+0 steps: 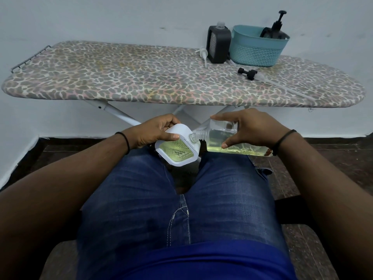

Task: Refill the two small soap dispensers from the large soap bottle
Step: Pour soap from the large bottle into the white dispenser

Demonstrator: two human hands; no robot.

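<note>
My left hand grips a small white soap dispenser above my knees; yellow-green soap shows through its clear side. My right hand holds the large clear soap bottle tipped on its side, thumb under it and fingers over the top. The bottle's open neck meets the dispenser's top corner. A second, black dispenser stands uncapped on the ironing board at the back right.
A teal basket next to the black dispenser holds a dark pump bottle. A white pump head and a black pump head with its tube lie loose on the board. I sit on a chair facing a white wall.
</note>
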